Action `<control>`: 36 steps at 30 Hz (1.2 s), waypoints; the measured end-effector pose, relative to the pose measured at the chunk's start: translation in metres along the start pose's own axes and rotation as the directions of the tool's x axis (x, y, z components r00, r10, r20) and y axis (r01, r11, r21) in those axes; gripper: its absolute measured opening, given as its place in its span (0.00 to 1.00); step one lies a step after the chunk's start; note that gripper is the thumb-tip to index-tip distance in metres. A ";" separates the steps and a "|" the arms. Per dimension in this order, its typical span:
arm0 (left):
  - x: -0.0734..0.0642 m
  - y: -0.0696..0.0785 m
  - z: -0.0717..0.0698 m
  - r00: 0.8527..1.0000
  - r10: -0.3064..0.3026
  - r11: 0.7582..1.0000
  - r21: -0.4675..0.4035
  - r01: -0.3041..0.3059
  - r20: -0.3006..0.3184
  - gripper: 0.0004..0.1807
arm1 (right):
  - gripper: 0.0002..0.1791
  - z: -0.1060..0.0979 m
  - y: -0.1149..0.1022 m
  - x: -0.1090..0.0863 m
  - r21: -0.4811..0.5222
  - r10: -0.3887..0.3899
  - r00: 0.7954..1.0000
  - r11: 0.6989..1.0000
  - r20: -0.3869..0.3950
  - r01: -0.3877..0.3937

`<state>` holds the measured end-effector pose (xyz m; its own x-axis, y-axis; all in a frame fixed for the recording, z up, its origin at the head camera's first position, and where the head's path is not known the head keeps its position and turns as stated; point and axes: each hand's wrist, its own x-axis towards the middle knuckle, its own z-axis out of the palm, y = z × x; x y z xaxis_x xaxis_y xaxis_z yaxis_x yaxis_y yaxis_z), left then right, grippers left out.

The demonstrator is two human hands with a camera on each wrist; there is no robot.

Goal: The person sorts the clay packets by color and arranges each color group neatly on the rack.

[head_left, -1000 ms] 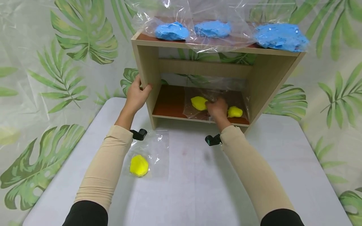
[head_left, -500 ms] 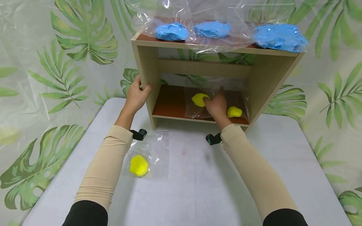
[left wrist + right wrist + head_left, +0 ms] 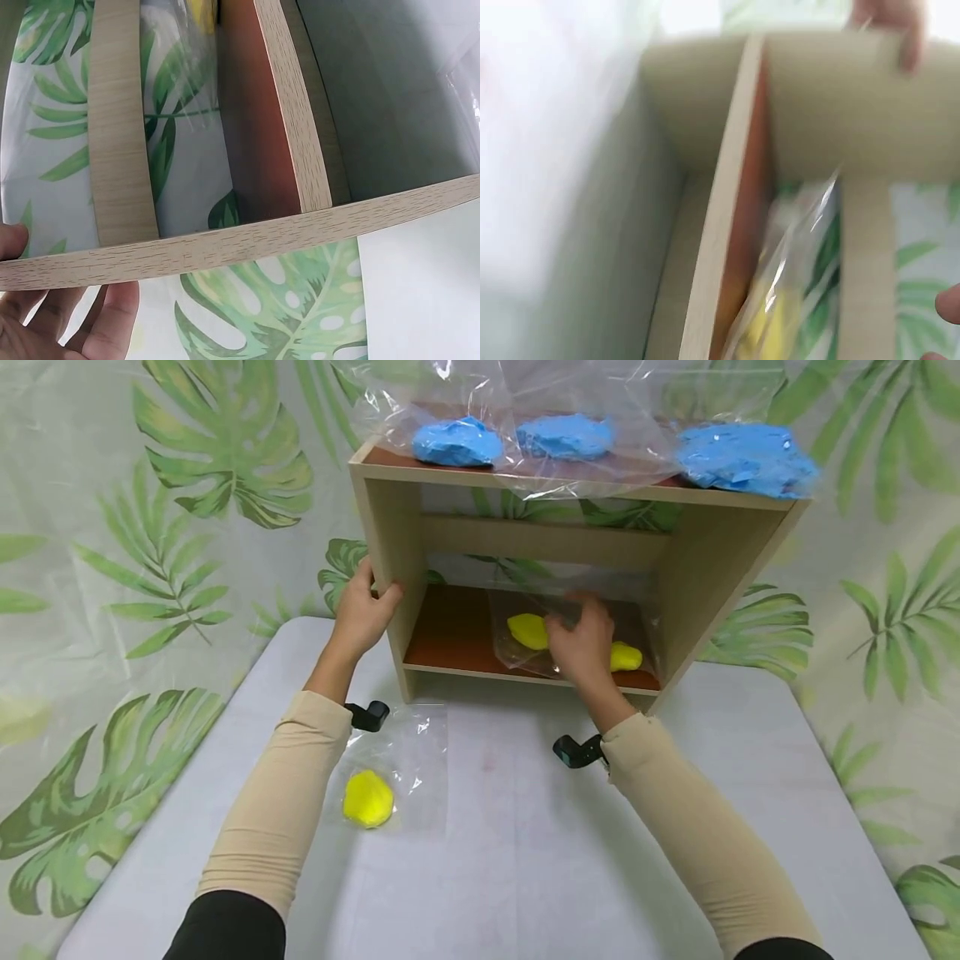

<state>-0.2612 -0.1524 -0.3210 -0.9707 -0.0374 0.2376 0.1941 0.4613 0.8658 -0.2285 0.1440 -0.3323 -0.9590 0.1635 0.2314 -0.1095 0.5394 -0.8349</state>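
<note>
My left hand [image 3: 363,614] grips the left side panel [image 3: 388,568] of a small wooden shelf unit, thumb on the inner face and fingers outside. The left wrist view shows the same hand [image 3: 71,319] around the panel's edge. Over the lower shelf hovers my right hand [image 3: 585,639], thumb apart from the fingers, no held thing visible. It is between two bagged yellow lumps, one left [image 3: 528,632] and one right [image 3: 626,657], partly covering the right one. In the blurred right wrist view, a clear bag [image 3: 776,277] with yellow inside lies on the red-brown board.
Clear bags with blue lumps, left [image 3: 457,442], middle [image 3: 566,437] and right [image 3: 746,460], lie on the unit's top. Another bagged yellow lump [image 3: 368,799] lies on the white tabletop [image 3: 480,877], near my left forearm. A leaf-patterned sheet [image 3: 225,452] hangs behind.
My right hand has lifted off the bagged yellow lumps and shifted slightly right, its wrist drawn back a little. The left yellow lump moved slightly. My left hand stays on the panel.
</note>
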 end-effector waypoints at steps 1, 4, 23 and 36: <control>0.000 0.000 0.000 1.000 0.001 1.000 0.000 -0.001 -0.001 0.32 | 0.26 -0.001 -0.003 -0.007 0.009 -0.022 1.000 1.000 0.012 0.022; -0.001 0.000 -0.001 1.000 -0.003 1.000 0.017 0.003 -0.001 0.32 | 0.23 0.000 -0.008 -0.029 0.016 -0.101 0.994 0.995 0.053 0.100; 0.001 0.003 -0.008 0.999 0.010 0.993 0.121 -0.014 0.031 0.32 | 0.09 0.036 0.026 -0.111 -0.091 -0.111 0.702 0.966 0.704 0.243; 0.002 0.005 -0.006 0.999 0.030 0.979 0.200 -0.033 0.018 0.31 | 0.20 0.086 0.034 -0.131 -0.262 0.050 0.768 0.952 0.639 0.156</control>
<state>-0.2614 -0.1557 -0.3139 -0.9667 -0.0072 0.2557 0.1941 0.6303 0.7517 -0.1292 0.0702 -0.4334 -0.9088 -0.3750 -0.1830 -0.1852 0.7556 -0.6283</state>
